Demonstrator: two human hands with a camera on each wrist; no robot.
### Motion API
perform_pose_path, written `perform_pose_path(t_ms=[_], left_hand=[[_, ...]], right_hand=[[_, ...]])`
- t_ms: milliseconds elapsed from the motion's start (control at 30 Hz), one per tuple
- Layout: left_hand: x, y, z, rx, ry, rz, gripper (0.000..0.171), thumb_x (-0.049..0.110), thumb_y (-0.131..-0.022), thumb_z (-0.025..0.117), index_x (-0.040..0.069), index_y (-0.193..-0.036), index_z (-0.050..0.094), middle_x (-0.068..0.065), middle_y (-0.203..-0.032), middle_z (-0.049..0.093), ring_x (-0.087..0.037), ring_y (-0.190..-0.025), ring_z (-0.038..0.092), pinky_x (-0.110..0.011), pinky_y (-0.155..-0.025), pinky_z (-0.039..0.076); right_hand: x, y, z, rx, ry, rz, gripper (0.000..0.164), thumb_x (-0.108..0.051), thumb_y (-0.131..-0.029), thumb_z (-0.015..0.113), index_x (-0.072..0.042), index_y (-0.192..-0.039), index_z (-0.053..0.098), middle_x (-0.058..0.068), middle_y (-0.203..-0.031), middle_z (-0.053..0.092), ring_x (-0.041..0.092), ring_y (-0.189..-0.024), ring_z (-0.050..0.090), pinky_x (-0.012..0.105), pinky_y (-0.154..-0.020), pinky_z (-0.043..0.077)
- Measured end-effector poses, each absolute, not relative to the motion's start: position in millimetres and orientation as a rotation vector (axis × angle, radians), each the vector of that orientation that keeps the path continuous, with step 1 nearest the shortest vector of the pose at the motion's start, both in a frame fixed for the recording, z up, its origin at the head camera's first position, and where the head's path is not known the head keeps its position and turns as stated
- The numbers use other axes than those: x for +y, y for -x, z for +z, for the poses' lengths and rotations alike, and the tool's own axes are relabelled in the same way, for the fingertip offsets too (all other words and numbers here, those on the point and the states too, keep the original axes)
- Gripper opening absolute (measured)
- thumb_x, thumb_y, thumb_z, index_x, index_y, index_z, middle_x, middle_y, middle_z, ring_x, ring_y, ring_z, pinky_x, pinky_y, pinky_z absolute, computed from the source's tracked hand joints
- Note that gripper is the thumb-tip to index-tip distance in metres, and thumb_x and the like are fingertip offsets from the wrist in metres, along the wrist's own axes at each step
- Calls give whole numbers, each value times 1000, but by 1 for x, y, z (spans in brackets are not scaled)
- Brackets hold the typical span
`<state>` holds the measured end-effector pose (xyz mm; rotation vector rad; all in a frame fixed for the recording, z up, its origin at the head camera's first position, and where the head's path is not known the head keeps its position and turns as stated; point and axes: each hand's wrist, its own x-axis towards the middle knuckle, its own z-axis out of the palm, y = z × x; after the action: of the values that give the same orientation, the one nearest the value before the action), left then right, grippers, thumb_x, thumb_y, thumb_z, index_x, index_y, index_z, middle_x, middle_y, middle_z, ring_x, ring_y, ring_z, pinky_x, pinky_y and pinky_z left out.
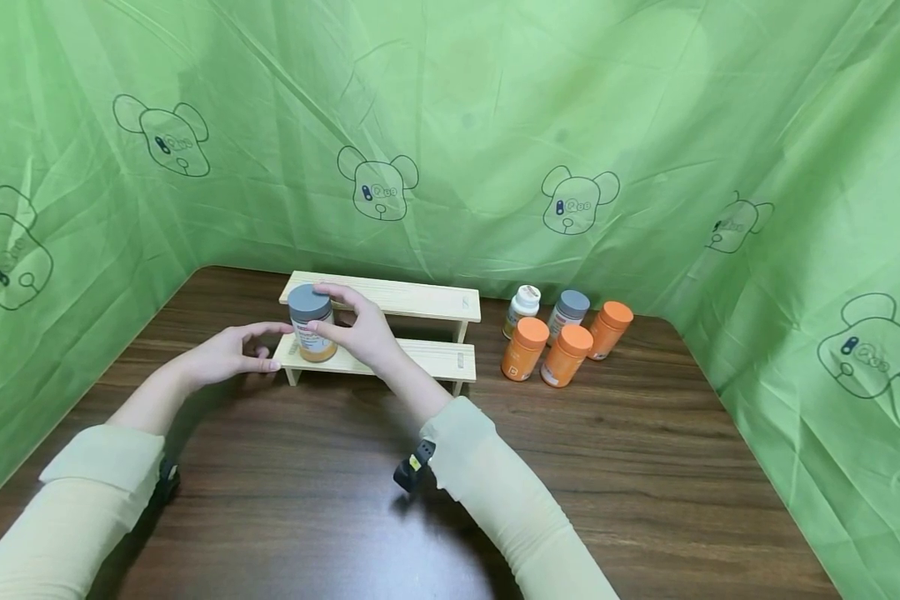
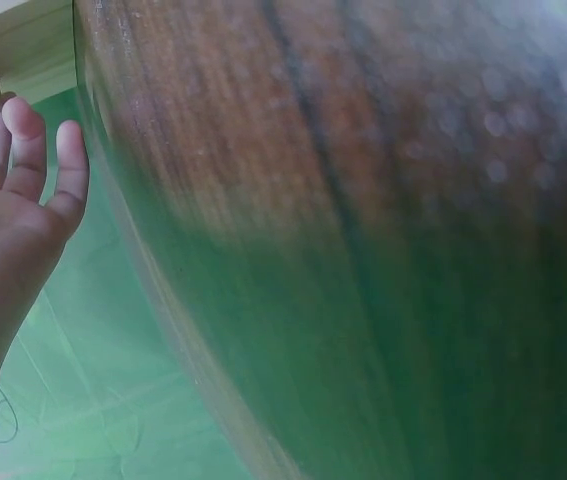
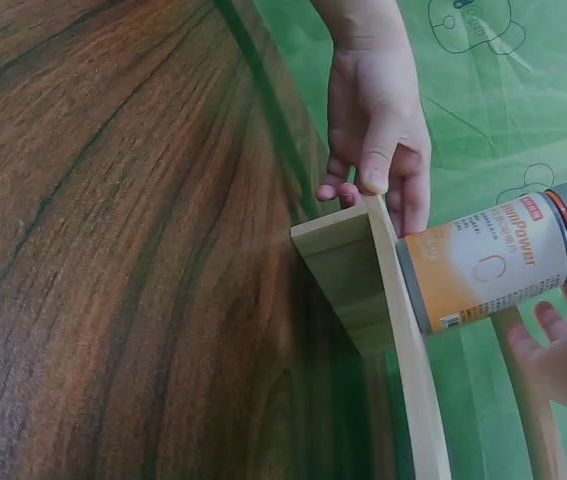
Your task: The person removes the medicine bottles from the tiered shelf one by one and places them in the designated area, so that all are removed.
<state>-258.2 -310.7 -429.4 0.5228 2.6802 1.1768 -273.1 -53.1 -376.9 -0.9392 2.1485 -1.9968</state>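
Observation:
A supplement bottle (image 1: 315,333) with a grey cap and a white-and-orange label stands upright at the left end of the lower step of a two-step wooden display rack (image 1: 427,360). My right hand (image 1: 367,333) holds this bottle around its cap, thumb in front and fingers behind. At the same end of the step, my left hand (image 1: 221,358) grips the wood between thumb and fingers. The right wrist view shows the left thumb on the step's edge, close to the base of the bottle (image 3: 493,255). Part of the left fingers is hidden there.
Right of the rack stand several other bottles: a white-capped one (image 1: 522,310), a grey-capped one (image 1: 568,312) and orange ones (image 1: 525,350). The rack's upper step (image 1: 397,296) lies behind. Green printed cloth (image 1: 480,125) encloses the brown wooden table (image 1: 645,467).

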Motion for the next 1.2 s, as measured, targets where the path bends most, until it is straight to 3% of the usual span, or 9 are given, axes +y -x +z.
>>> perform_pose_path(t_ms=[700, 900, 1100, 1200], left_hand=[[-308, 259, -428, 2672, -531, 1186, 63, 30, -84, 72, 18, -139, 44, -7, -83, 56, -15, -81, 51, -28, -66, 41], [-310, 261, -431, 2676, -552, 1178, 63, 30, -84, 72, 19, -139, 44, -7, -79, 55, -15, -78, 51, -28, -63, 41], [-312, 262, -433, 2659, -544, 1198, 63, 29, -83, 72, 18, -139, 45, -8, -78, 55, -14, -75, 51, -29, -60, 42], [-311, 261, -432, 2670, -535, 1182, 64, 30, -83, 72, 18, -139, 44, -7, -79, 56, -14, -76, 52, -28, -62, 42]], right_hand=[[-50, 276, -378, 2271, 910, -2023, 39, -9, -78, 77, -10, -113, 62, 5, -120, 62, 3, -100, 58, 20, -86, 48], [-47, 272, -376, 2231, 911, -2020, 37, -7, -78, 77, -9, -112, 62, 8, -117, 63, 7, -101, 60, 23, -86, 49], [-35, 263, -362, 2285, 871, -1966, 37, -5, -79, 75, -6, -114, 62, 9, -119, 62, 18, -106, 60, 38, -93, 47], [-28, 261, -354, 2346, 841, -1922, 37, -8, -78, 76, -9, -113, 63, 5, -118, 64, 15, -107, 60, 38, -94, 45]])
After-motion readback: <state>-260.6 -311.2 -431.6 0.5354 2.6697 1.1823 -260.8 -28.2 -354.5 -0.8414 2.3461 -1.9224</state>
